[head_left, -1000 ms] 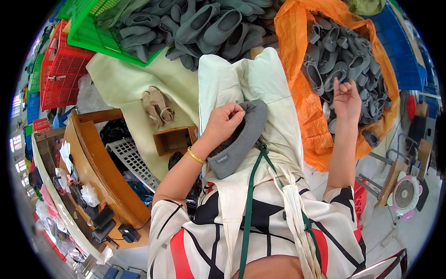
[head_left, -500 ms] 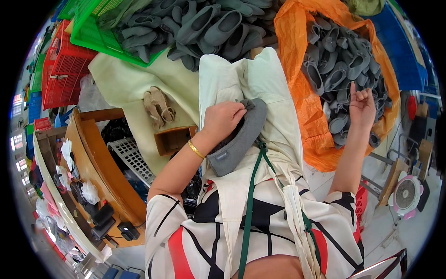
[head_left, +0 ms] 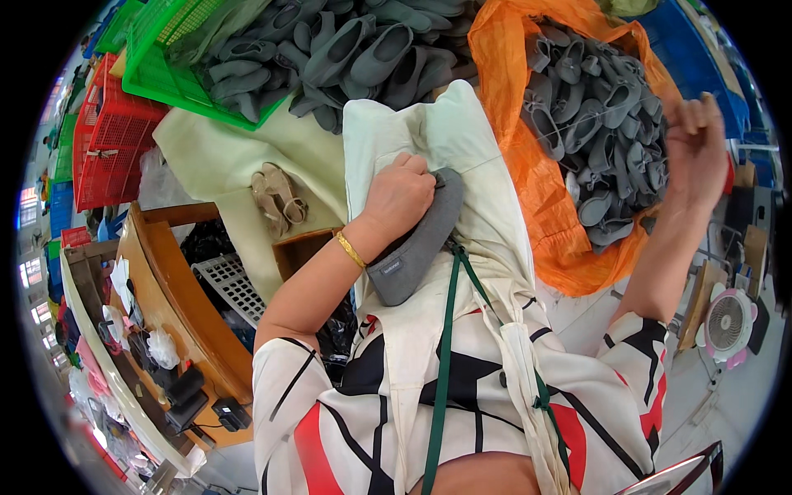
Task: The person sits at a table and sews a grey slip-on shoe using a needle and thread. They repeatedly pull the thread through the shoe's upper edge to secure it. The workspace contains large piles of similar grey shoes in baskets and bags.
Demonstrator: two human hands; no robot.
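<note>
Left hand grip closed on grey slipper, pressed to cream apron. Right hand raised over orange bag, fingers curled, contents unclear. Bag still well filled, much left.

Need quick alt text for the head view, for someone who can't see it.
The left hand presses a grey slipper on a cream apron, while the right hand is raised over an orange bag of grey slippers. A green crate holds more.
</note>
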